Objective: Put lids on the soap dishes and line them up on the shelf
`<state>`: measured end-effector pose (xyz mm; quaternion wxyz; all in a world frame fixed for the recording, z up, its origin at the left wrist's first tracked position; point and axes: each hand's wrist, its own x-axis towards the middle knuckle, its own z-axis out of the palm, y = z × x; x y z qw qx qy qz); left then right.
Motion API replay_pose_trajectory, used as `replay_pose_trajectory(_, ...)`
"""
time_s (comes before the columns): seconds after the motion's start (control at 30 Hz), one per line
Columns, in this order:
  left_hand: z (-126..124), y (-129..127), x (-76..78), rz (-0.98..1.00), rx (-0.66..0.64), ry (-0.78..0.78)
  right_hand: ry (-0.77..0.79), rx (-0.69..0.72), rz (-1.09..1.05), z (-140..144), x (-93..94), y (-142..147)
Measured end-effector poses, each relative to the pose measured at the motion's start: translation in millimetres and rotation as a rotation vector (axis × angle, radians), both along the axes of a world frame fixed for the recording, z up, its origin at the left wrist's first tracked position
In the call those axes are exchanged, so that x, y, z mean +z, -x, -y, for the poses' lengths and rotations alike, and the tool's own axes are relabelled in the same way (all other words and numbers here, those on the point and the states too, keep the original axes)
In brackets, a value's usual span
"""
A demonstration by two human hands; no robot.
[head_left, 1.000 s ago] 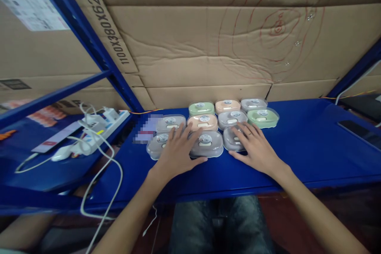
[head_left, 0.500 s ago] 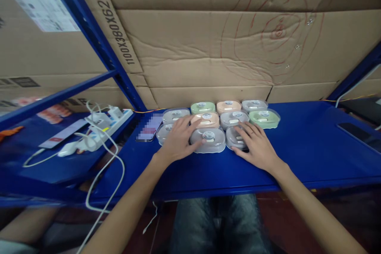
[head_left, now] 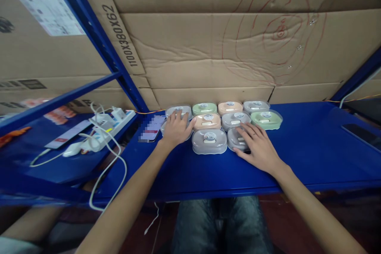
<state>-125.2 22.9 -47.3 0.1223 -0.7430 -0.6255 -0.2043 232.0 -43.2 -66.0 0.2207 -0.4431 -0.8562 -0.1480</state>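
Note:
Several small lidded plastic boxes in grey, green and peach stand packed in rows on a blue shelf [head_left: 312, 154]. My left hand [head_left: 176, 129] lies flat over the grey boxes at the left end, its fingertips on the back grey box [head_left: 179, 110]. My right hand [head_left: 257, 147] rests palm down on the front right grey box [head_left: 234, 138]. Between my hands sits a front grey box [head_left: 209, 141], untouched. Behind it are a peach box [head_left: 207, 121] and a green box [head_left: 266, 118].
A phone [head_left: 151, 127] lies left of the boxes. A white power strip [head_left: 110, 122] with plugs and trailing white cables sits on the lower left shelf. Cardboard cartons [head_left: 226, 47] form the wall behind. A dark flat device [head_left: 361, 135] lies at far right.
My left hand has slid left and back, off the middle front box onto the left grey boxes, which moved back closer to the rest. My right hand has stayed on its box.

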Motion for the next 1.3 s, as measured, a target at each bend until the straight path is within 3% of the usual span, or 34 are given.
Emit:
replay_pose_trajectory(0.23, -20.7, -20.3, 12.6, 0.054, 0.239, 0.004, -0.002, 0.001, -0.004, -0.9, -1.1, -0.5)
replay_pose_trajectory(0.33, -24.8, -27.5, 13.5, 0.124, 0.282, -0.023, 0.002, -0.002, -0.007, -0.8, -1.6, 0.2)
replay_pose_trajectory(0.57, -17.4, -18.8, 14.5, 0.251, 0.174, -0.129, 0.015, -0.02, -0.014, 1.0, 0.0, 0.7)
replay_pose_trajectory(0.77, 0.0, 3.8, 13.2, 0.252, -0.063, -0.192, 0.007, -0.081, -0.023, 4.1, 5.3, -5.5)
replay_pose_trajectory(0.9, 36.9, 13.8, 19.7, 0.291, -0.156, -0.211, 0.026, -0.118, -0.023, 23.9, 9.1, -15.4)
replay_pose_trajectory(1.1, 138.1, 5.3, 20.0, 0.358, -0.265, -0.137, 0.007, -0.075, -0.054, 87.5, 9.7, -19.9)
replay_pose_trajectory(1.2, 178.2, -11.0, 10.7, 0.328, -0.352, -0.008, 0.051, 0.011, -0.054, 110.5, 8.5, 9.9)
replay_pose_trajectory(1.3, 199.4, -21.9, 2.0, 0.274, -0.409, 0.053, 0.11, 0.132, -0.086, 117.0, 5.6, 58.4)
